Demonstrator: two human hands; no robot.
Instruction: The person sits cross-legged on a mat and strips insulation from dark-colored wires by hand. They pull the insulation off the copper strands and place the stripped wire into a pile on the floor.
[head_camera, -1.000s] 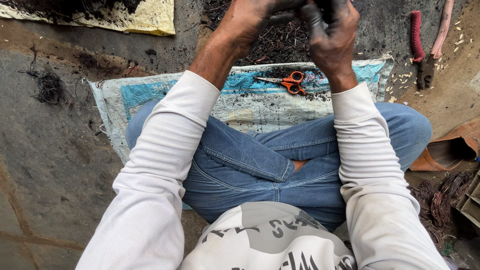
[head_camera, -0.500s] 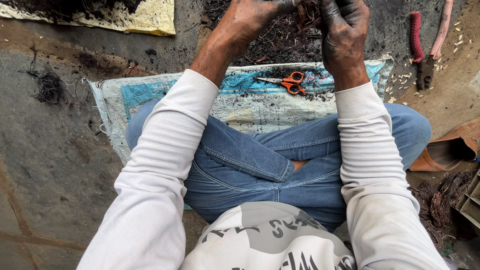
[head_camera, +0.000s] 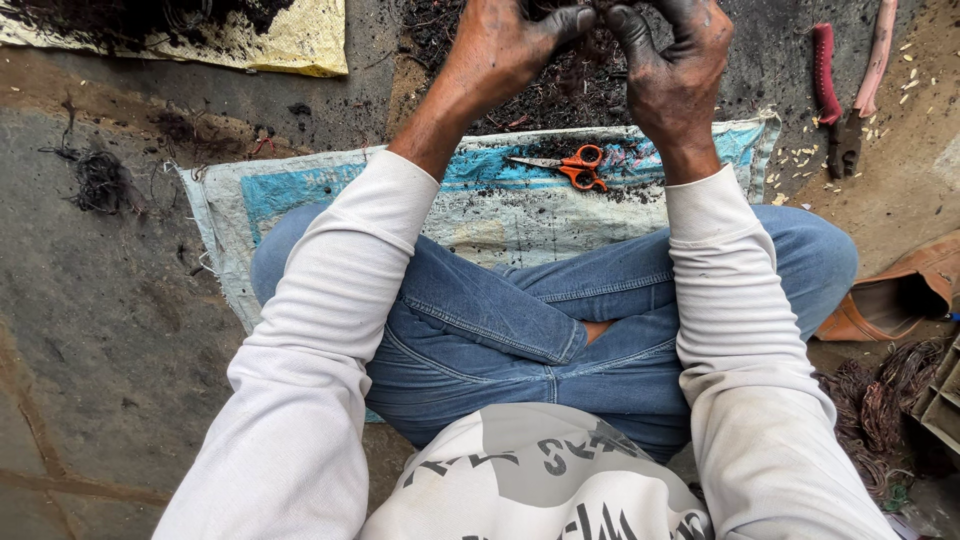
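Hands raised together at the frame's top, both blackened with soot. Left hand and right hand were curled inward, thumbs nearly meeting, each grip pinched on a dark wire tangle partly cut off by the edge. Orange scissors lay below on the woven sack, over crossed legs.

2 woven sacks lie flat on the ground. The white and blue sack is spread under the seated person's legs, soiled with dark grit. The yellow sack lies at the upper left, perhaps folded, dirt-covered.
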